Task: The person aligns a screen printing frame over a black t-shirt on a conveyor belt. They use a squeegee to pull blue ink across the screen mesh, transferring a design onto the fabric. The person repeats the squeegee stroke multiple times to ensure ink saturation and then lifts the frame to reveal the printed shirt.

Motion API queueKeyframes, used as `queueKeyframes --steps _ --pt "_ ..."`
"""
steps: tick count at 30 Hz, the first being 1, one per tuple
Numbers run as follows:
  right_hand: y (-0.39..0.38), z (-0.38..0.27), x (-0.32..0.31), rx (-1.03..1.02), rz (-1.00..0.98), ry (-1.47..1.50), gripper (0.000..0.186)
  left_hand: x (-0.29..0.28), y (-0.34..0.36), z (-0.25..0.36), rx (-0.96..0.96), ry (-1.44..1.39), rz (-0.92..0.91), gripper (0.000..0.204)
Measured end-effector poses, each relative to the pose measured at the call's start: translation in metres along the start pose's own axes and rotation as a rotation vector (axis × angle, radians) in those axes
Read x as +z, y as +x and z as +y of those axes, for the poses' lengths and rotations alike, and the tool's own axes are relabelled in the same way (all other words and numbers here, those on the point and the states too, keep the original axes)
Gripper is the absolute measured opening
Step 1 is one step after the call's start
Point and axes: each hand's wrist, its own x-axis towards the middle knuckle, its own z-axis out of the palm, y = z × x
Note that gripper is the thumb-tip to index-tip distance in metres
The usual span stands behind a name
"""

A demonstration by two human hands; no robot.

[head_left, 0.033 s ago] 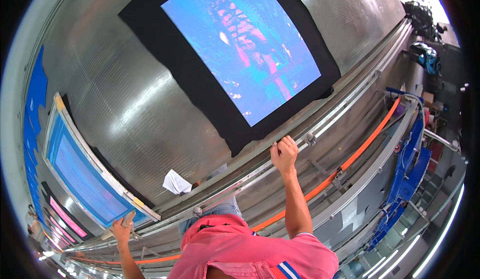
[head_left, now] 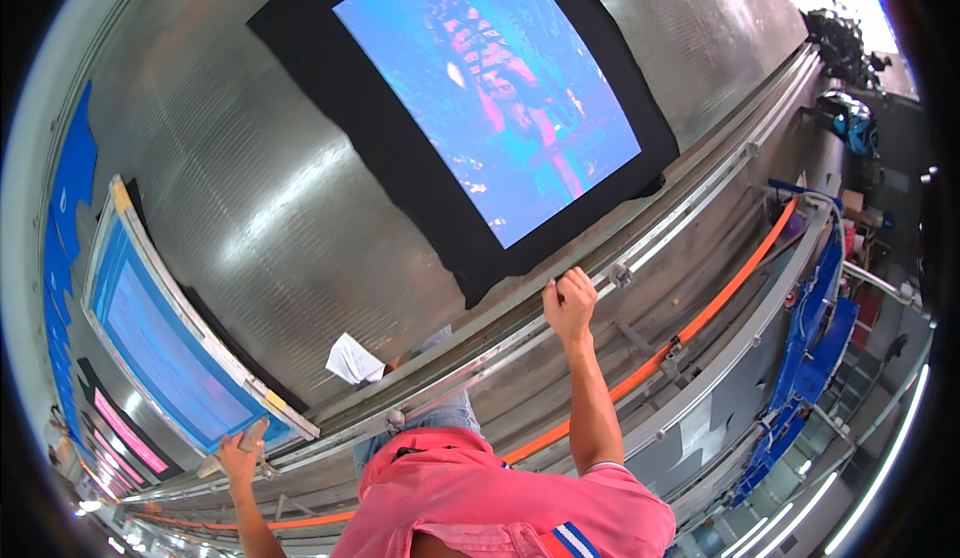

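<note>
Black cloth (head_left: 405, 168) runs off-view, right hand (head_left: 570, 303) curled and left hand (head_left: 240, 456) half-curled by the frame (head_left: 272, 400), both holds unclear.

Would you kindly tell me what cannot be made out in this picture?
Head view: the top of the blue-and-pink print, cut off by the upper edge.
Head view: the inside of the right hand, hidden by its curled fingers.
Head view: exactly what the left hand touches beside the framed screen, too small.
Head view: the dark bundles at upper right, blurred.
</note>
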Motion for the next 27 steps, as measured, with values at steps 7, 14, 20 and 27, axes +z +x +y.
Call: queueKeyframes --steps 7,14,20,27 --pt "0.022 -0.075 0.038 0.258 0.108 -0.014 0.030 0.010 0.003 -0.055 0.122 -0.193 0.111 0.061" --pt "0.020 -0.382 0.209 -0.079 -0.206 0.395 0.030 0.024 0.022 -0.178 0.385 -0.273 0.166 0.044" --pt "-0.016 -0.508 0.318 -0.109 -0.477 0.163 0.052 0.000 0.032 -0.212 0.470 -0.331 0.130 0.024" --pt "-0.044 -0.515 0.325 0.000 -0.396 -0.044 0.035 -0.004 0.043 -0.222 0.495 -0.302 0.131 0.021"
